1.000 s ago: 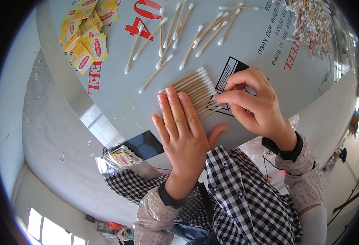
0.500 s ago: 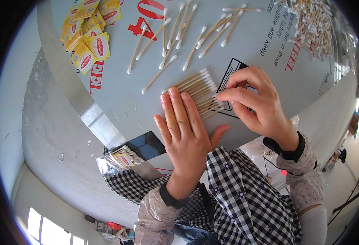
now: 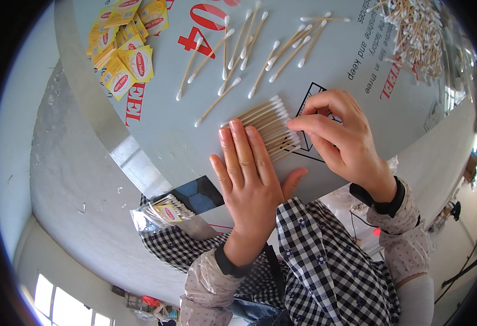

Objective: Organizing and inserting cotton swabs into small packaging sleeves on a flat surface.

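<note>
My left hand (image 3: 249, 168) lies flat, fingers stretched out, over the left ends of a row of cotton swabs (image 3: 265, 122). The swabs lie side by side in a single layer, their white tips lined up on the right; their other ends are mostly under my fingers. My right hand (image 3: 339, 133) is curled in a pinch at those right tips, its index fingertip on one of them. The thumb tip is partly hidden behind the index finger. Beyond the row, several loose cotton swabs (image 3: 216, 103) lie scattered at various angles.
A grey metal tabletop (image 3: 168, 141) with printed lettering carries everything. Yellow paper labels (image 3: 121, 65) are piled at the far left, a heap of cotton swabs (image 3: 415, 38) at the far right. By the near left edge lies a clear packet of swabs (image 3: 168, 209) beside a dark blue-patterned piece (image 3: 197, 194).
The view has shifted slightly, so the table things sit a little farther right. Swab tips under my right fingers look closer together. Both hands keep nearly the same pose.
</note>
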`<action>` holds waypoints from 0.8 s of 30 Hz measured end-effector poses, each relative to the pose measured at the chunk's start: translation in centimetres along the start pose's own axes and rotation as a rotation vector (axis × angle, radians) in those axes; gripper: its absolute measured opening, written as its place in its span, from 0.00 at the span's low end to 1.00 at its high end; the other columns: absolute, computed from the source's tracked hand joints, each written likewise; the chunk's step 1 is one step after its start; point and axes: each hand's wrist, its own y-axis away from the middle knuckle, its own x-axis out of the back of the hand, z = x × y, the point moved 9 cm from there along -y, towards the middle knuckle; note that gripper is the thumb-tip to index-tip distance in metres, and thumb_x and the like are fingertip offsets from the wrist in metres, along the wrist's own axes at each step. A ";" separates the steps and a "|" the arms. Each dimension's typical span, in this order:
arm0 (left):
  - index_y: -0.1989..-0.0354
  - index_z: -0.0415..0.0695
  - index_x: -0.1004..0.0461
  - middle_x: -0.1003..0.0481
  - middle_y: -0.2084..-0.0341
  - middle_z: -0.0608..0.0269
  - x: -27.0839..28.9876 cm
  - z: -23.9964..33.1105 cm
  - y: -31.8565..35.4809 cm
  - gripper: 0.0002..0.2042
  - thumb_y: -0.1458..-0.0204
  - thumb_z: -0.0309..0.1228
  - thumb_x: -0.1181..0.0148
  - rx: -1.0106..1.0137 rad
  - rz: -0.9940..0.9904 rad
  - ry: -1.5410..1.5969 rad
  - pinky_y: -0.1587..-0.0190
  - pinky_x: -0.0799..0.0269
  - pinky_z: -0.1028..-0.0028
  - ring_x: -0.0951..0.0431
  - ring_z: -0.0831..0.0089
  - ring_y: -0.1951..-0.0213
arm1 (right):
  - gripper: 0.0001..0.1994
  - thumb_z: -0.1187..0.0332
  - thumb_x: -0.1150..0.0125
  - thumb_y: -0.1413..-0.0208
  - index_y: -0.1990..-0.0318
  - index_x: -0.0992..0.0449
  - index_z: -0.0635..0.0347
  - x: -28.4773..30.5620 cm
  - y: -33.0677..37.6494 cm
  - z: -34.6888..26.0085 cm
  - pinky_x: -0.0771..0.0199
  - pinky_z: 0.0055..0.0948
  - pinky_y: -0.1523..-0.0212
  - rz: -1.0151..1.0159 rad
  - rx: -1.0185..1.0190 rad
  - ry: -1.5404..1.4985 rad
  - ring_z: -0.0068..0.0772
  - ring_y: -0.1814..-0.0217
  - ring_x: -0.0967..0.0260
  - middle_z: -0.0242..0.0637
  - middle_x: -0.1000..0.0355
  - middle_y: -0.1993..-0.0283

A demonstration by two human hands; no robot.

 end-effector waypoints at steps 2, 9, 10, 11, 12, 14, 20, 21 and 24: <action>0.33 0.31 0.40 0.41 0.32 0.42 -0.3 0.0 -0.1 0.49 0.46 0.69 0.57 0.007 -0.056 -0.012 0.29 0.54 0.47 0.43 0.48 0.30 | 0.13 0.79 0.35 0.54 0.60 0.20 0.52 -0.1 0.0 0.1 0.32 0.30 0.64 -0.006 -0.010 -0.009 0.32 0.67 0.34 0.30 0.31 0.63; 0.33 0.31 0.40 0.40 0.32 0.43 -0.2 -0.1 -0.1 0.48 0.46 0.69 0.58 0.008 -0.030 -0.019 0.29 0.55 0.48 0.43 0.49 0.30 | 0.12 0.78 0.35 0.53 0.61 0.21 0.52 0.0 -0.9 0.4 0.32 0.31 0.63 0.034 -0.022 -0.029 0.33 0.66 0.34 0.30 0.31 0.63; 0.33 0.31 0.40 0.40 0.33 0.43 -0.2 -0.1 0.0 0.48 0.46 0.68 0.58 0.008 -0.018 -0.014 0.29 0.55 0.48 0.43 0.49 0.30 | 0.12 0.78 0.35 0.53 0.61 0.21 0.52 -0.1 -0.9 0.3 0.32 0.31 0.63 0.029 -0.007 -0.011 0.33 0.66 0.33 0.30 0.31 0.63; 0.33 0.31 0.40 0.40 0.33 0.43 -0.2 -0.1 0.0 0.48 0.46 0.68 0.58 0.008 -0.006 -0.008 0.29 0.55 0.48 0.43 0.49 0.30 | 0.12 0.78 0.35 0.53 0.61 0.21 0.52 -0.1 -0.9 0.3 0.32 0.31 0.63 0.029 -0.006 -0.011 0.33 0.66 0.33 0.30 0.31 0.63; 0.33 0.31 0.40 0.40 0.33 0.43 -0.1 -0.1 0.0 0.48 0.46 0.68 0.58 0.008 -0.006 -0.007 0.29 0.55 0.48 0.43 0.49 0.30 | 0.11 0.78 0.35 0.53 0.61 0.21 0.52 -0.1 -0.9 0.3 0.32 0.32 0.62 0.023 -0.005 -0.005 0.33 0.65 0.33 0.30 0.31 0.63; 0.34 0.31 0.40 0.40 0.33 0.43 -0.2 0.0 -0.1 0.48 0.46 0.68 0.58 0.009 -0.031 -0.017 0.29 0.55 0.48 0.43 0.49 0.30 | 0.11 0.78 0.35 0.53 0.61 0.21 0.52 -0.1 -0.9 0.3 0.32 0.32 0.62 0.015 -0.002 0.002 0.34 0.65 0.33 0.30 0.31 0.63; 0.34 0.31 0.39 0.40 0.33 0.43 -0.3 -0.2 0.0 0.47 0.45 0.68 0.58 0.011 -0.019 -0.008 0.29 0.55 0.48 0.42 0.49 0.30 | 0.12 0.78 0.35 0.52 0.60 0.21 0.52 -0.2 -0.9 0.6 0.32 0.31 0.62 0.017 -0.051 -0.072 0.33 0.66 0.35 0.30 0.31 0.62; 0.34 0.31 0.39 0.40 0.33 0.43 -0.3 -0.2 0.0 0.47 0.45 0.68 0.58 0.011 -0.018 -0.008 0.29 0.55 0.48 0.42 0.49 0.30 | 0.12 0.78 0.35 0.52 0.59 0.20 0.52 -0.2 -1.2 0.6 0.32 0.30 0.62 0.022 -0.054 -0.061 0.33 0.66 0.35 0.30 0.31 0.62; 0.34 0.31 0.39 0.40 0.33 0.42 -0.3 -0.2 0.0 0.47 0.45 0.68 0.58 0.009 0.001 -0.004 0.29 0.54 0.47 0.42 0.49 0.30 | 0.12 0.78 0.36 0.52 0.59 0.20 0.51 -0.2 -1.5 0.7 0.32 0.30 0.62 0.023 -0.044 -0.035 0.33 0.66 0.35 0.30 0.31 0.62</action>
